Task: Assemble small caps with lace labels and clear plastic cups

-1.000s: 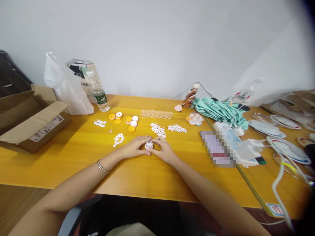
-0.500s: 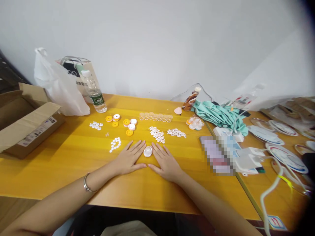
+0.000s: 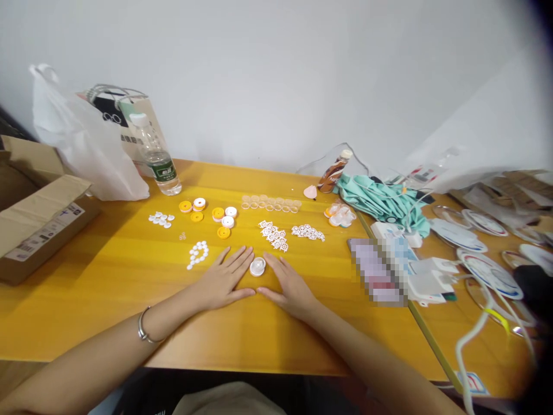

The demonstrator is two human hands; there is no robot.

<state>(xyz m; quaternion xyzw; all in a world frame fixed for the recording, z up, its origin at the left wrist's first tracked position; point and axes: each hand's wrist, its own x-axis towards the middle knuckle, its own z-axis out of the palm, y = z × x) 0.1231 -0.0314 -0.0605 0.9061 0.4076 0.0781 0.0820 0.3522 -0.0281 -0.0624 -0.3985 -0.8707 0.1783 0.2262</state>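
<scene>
White little cap point(image 3: 257, 266) sits on the counter point(image 3: 108, 288) between our hands. Left hand point(image 3: 222, 282) and right hand point(image 3: 290, 286) both lie flat, fingers spread, holding nothing.

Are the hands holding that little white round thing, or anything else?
No, nothing is held. The left hand and right hand lie flat and open on the table, with the small white round cap resting free between their fingertips.

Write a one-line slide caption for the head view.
Left hand and right hand lie flat on the yellow table beside a small white cap.
</scene>
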